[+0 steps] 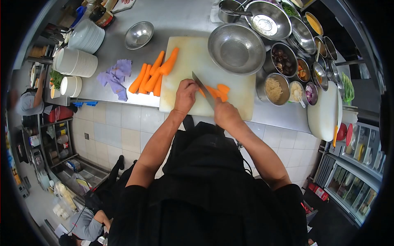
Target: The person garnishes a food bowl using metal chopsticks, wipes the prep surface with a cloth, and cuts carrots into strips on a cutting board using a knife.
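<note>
My right hand (227,116) is wrapped round the handle of a kitchen knife (204,89), whose blade points away and to the left over the cutting board (186,53). Under and beside the blade lie cut carrot pieces (221,93). My left hand (186,96) is closed, its curled fingertips pressed on the end of a carrot just left of the blade; most of that carrot is hidden. Several whole peeled carrots (144,78) lie at the board's left edge, some resting partly on it. A large steel bowl (237,49) sits on the board's far right part.
A purple cloth (116,78) and a small steel bowl (139,35) are on the counter at left, near stacked white bowls (76,62). At right stand containers of shredded food (273,89), mushrooms (283,61) and chopped onion (311,93). Other people (88,224) are at lower left.
</note>
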Available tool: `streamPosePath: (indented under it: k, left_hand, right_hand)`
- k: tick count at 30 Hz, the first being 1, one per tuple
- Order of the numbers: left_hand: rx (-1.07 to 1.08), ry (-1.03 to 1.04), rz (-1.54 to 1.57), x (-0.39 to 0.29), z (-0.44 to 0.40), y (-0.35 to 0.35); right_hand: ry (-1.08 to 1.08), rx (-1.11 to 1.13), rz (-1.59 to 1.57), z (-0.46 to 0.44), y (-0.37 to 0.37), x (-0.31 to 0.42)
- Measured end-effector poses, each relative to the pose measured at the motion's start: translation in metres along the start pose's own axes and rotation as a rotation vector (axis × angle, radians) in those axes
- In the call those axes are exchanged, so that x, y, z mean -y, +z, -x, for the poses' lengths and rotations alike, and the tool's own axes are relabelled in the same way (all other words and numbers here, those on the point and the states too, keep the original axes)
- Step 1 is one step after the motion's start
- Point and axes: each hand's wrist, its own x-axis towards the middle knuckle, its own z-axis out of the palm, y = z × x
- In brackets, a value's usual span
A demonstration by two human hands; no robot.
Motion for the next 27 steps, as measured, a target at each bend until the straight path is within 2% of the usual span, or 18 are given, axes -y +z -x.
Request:
streamPosePath:
  k: [8, 17, 27]
  left_hand:
    - [-0.009, -0.028, -0.022, -0.002, 0.002, 0.0]
    - [-0.017, -0.042, -0.001, 0.003, 0.004, -0.005]
    - [0.013, 0.005, -0.034, 0.007, -0.002, -0.006]
  right_hand:
    - [-0.05, 0.027, 0.018, 0.011, -0.028, 0.01]
    - [0.01, -0.026, -0.032, 0.001, 0.015, 0.006]
    - [-0.053, 0.004, 0.025, 0.008, -0.019, 0.01]
